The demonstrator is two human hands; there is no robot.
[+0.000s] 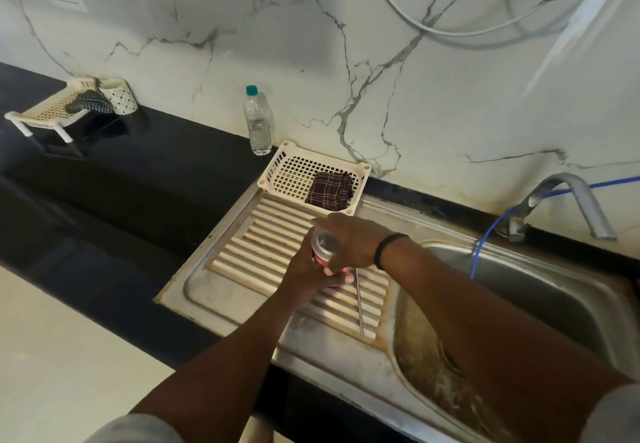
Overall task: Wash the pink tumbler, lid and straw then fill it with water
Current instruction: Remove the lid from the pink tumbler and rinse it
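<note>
Nearest the camera, both forearms extend forward and converge over the ribbed drainboard (242,252) of the steel sink unit. The left hand (304,269) wraps around the body of the pink tumbler (320,259), fingers curled round its far and lower side. The right hand (349,241) lies over the tumbler's top from the basin side, fingers reaching past the rim; it covers the upper part, and whether it grips the lid or only rests on it cannot be told. The lid itself is not clearly distinguishable beneath that hand.

The tumbler stands on or just above the drainboard, its long axis roughly upright and tilted slightly toward the camera. The metal straw (359,300) lies flat on the ribs just beside the tumbler, on the right-hand side, its long axis running toward the camera. The right hand is the nearer one to it.

The basin (519,304) lies to the right of both hands, with the tap (568,200) at its far edge. Judged from this layout, washing requires carrying the tumbler rightward, toward the basin and tap.

Farther back, a white basket (287,172) holds a folded checked cloth (330,191). Behind it, a clear water bottle (258,122) stands against the marble wall. At far left, a small rack (45,113) sits on the black counter.
</note>
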